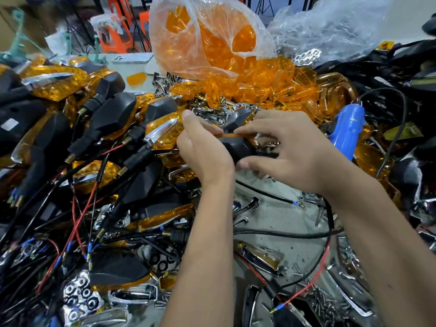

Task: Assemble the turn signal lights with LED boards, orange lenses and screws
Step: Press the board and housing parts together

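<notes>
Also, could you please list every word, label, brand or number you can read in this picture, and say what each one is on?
None can be read with confidence.
Blue electric screwdriver: a dark marking on its body, too blurred to read.
White sticker on a black housing at the left: no legible print.
Turn signal housing held in the left hand and right hand: no visible text.
</notes>
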### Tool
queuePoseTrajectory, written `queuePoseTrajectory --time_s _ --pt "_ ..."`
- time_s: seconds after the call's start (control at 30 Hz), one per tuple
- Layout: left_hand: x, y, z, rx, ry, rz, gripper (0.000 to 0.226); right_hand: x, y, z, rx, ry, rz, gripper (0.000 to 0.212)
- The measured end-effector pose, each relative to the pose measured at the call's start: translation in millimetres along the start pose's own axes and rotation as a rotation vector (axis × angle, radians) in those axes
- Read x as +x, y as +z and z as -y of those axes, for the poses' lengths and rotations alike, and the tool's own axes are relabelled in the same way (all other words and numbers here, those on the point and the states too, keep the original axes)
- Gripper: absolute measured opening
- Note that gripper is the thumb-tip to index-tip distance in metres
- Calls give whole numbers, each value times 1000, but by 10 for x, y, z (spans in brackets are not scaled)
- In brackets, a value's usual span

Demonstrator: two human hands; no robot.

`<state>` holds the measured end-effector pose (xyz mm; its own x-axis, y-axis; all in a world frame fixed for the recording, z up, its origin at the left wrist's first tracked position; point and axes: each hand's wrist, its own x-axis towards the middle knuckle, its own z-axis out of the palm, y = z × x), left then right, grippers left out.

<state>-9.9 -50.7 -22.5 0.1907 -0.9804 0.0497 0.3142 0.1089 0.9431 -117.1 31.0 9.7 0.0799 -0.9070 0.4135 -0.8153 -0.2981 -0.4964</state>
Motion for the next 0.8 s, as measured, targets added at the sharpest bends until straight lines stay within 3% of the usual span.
queuePoseTrajectory --time_s 0.13,0.37,0.47,0.67,0.8 --pt "6 -31 19 202 169 -19 64 -23 24 -16 -40 1 1 43" --pt "47 -65 7 399 158 -7 73 -12 66 -30 -24 -19 15 32" --pt "50 -63 -5 434 143 6 71 -11 53 -26 -25 -40 18 37" --pt "65 -61 -2 398 138 2 63 -14 33 -12 -10 -55 7 41" --pt "69 -21 3 194 -19 30 70 -37 25 -48 28 3 -22 38"
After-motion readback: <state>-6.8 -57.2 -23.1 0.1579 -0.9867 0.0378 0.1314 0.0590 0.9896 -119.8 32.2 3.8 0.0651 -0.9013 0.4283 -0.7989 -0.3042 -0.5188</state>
